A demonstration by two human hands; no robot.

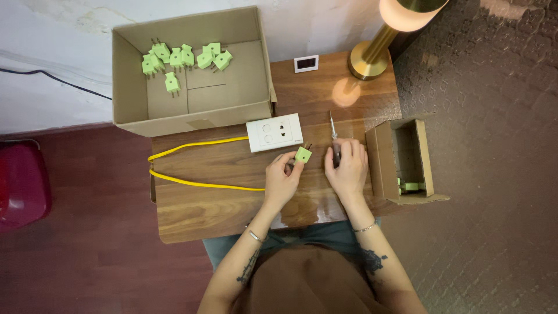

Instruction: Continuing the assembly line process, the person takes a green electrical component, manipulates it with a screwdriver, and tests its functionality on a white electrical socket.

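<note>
Our left hand (281,181) pinches a green plug (303,154) just below the white socket plate (274,132); our right hand (347,167) grips a screwdriver (333,129). We think the loosely pinched plug could slip.

This looks like a room in a home used as a makeshift workplace for small assembly jobs. A small wooden table (232,203) stands against a white plastered wall (58,35) with flaking paint in the upper left of the frame, and a brass table lamp (383,40) with a glowing round shade stands at its upper right corner, a household piece rather than shop lighting. The floor is dark red at the left and covered by a patterned dark carpet (494,174) at the right. A cardboard box (131,87) of identical light green plugs (174,58) at the top points to piecework done by hand.
</note>
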